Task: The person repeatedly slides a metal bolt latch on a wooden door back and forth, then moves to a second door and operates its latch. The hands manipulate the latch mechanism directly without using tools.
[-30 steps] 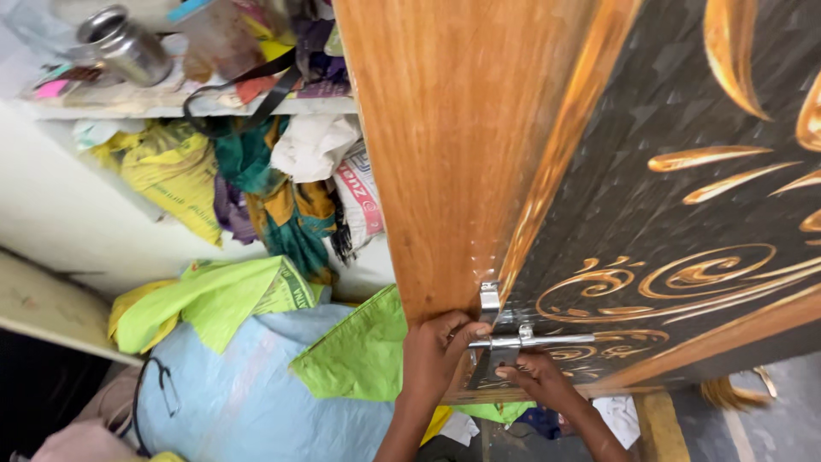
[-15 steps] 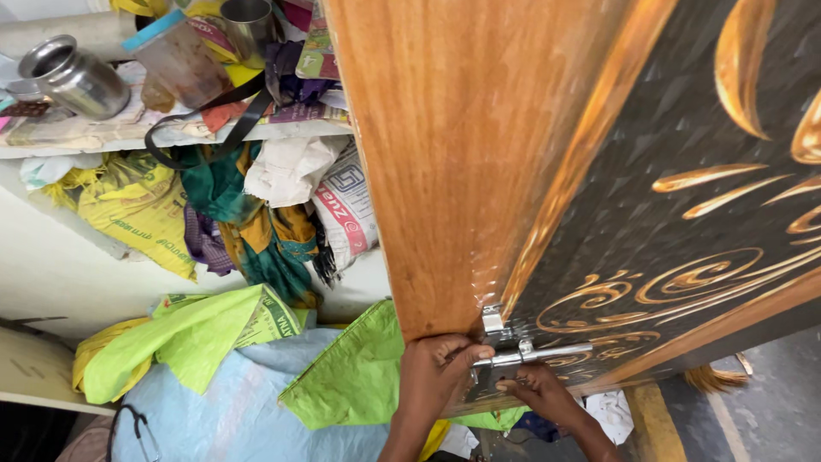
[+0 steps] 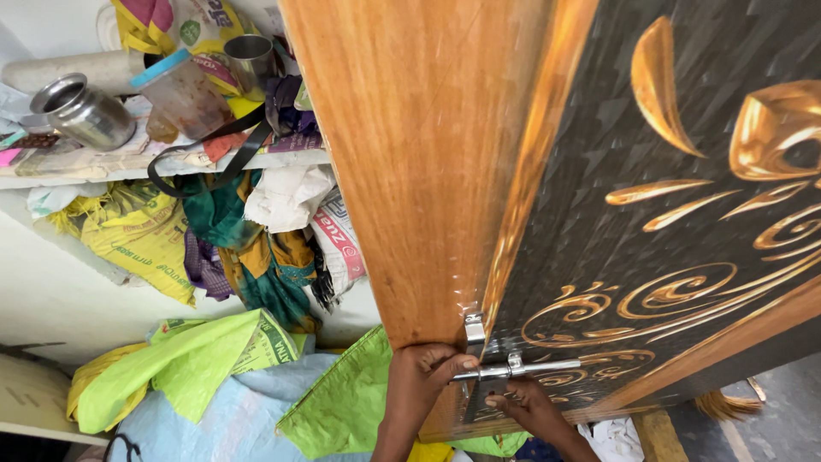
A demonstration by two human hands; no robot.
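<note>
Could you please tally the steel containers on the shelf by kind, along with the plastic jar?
Steel pots: 1
Steel cups: 1
Plastic jars with a blue lid: 1
Total: 3

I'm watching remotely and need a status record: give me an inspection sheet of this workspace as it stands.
Surface: wooden door, brown edge band, dark face with gold swirls.
Job's things: metal slide bolt low on the door, next to its edge.
Clutter: steel pot, plastic jar and steel cup on a shelf; sacks and cloth below; green bags.
Hands: left hand grips the door edge by the bolt; right hand touches the door face under it.
Cables: black strap hangs off the shelf.
Surroundings: white wall, grey floor.
</note>
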